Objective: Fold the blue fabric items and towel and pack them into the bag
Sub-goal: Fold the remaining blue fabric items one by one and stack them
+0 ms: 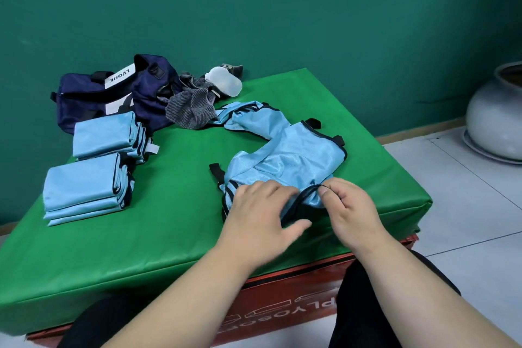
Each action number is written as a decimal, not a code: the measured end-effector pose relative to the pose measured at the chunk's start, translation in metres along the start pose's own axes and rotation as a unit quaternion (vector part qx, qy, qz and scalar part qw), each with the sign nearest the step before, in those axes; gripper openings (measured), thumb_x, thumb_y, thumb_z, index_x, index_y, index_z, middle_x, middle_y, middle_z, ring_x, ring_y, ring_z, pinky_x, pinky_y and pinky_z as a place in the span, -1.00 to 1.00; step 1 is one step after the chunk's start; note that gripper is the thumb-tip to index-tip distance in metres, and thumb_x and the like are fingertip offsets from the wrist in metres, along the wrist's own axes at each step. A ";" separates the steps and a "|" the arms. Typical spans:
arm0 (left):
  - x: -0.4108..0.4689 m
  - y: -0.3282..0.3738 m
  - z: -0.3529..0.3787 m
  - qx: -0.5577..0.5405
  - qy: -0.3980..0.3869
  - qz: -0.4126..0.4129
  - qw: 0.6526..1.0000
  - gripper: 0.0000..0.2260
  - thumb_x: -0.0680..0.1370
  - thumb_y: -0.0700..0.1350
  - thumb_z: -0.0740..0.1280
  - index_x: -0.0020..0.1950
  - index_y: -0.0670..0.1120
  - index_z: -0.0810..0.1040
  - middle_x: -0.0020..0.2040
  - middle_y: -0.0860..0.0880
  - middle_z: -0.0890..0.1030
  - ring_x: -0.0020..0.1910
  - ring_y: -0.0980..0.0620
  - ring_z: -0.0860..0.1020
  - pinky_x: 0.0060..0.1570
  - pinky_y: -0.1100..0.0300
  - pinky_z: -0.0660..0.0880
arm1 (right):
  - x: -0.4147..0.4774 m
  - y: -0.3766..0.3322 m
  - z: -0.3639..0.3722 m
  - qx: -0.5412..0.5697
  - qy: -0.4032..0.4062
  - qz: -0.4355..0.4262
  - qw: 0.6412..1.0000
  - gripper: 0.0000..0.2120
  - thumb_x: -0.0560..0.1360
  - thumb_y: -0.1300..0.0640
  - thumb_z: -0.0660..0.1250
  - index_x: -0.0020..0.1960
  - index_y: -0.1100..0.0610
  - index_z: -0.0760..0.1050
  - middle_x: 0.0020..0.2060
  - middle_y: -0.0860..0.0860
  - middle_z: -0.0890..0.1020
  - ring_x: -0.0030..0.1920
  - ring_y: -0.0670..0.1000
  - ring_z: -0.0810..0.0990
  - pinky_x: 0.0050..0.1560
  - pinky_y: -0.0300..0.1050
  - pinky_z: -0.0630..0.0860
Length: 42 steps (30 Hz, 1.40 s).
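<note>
A thin, shiny light-blue mesh vest [293, 155] edged in black binding lies crumpled on the right half of a padded green mat [169, 220], its far end trailing toward the back in loose folds. Short black strap tabs stick out from its edges.

The left hand [260, 212] lies flat on the vest's near edge, fingers nearly straight and slightly spread, pressing the cloth down without gripping it. Just to its right, the right hand [347, 206] pinches a loop of the black binding between thumb and forefinger, the other fingers curled under.

On the left side of the mat sit two neat rectangular piles of the same blue fabric: the near stack [82, 186] and, touching it behind, the far stack [104, 133] (a small white tag pokes from its right side). Behind them slumps a soft navy bag [93, 99] with a white label. A rumpled grey striped towel [189, 110] rests against the bag's right side, and a rounded, frosted plastic container [224, 83] sits just beyond it.

The mat tops a red printed box [296, 299]. A round grey glazed pot [497, 116] stands on the pale tiled floor [466, 206] at far right.
</note>
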<state>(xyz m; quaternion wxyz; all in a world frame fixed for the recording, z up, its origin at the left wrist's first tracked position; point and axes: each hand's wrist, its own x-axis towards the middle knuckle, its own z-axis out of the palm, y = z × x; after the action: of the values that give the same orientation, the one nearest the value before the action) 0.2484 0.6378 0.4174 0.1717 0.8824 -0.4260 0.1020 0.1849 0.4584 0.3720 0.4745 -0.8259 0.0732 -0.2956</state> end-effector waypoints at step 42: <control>0.084 -0.044 -0.409 0.164 0.134 -0.054 0.976 -0.85 0.68 0.02 0.11 0.03 0.07 0.46 -0.04 0.08 0.53 -0.05 0.00 0.51 -0.03 0.06 0.47 | 0.161 -0.340 -0.080 -0.168 -0.134 -0.050 0.975 -0.80 0.37 0.27 0.33 -0.21 -0.02 0.62 -0.35 -0.17 0.65 -0.37 -0.18 0.53 -0.22 -0.21 0.51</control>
<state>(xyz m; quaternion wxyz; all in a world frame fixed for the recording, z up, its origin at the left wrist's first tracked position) 0.3208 0.7624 0.8112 0.0854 0.8986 -0.3282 0.2783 0.2176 0.5176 0.7506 0.3192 -0.9285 0.0163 -0.1891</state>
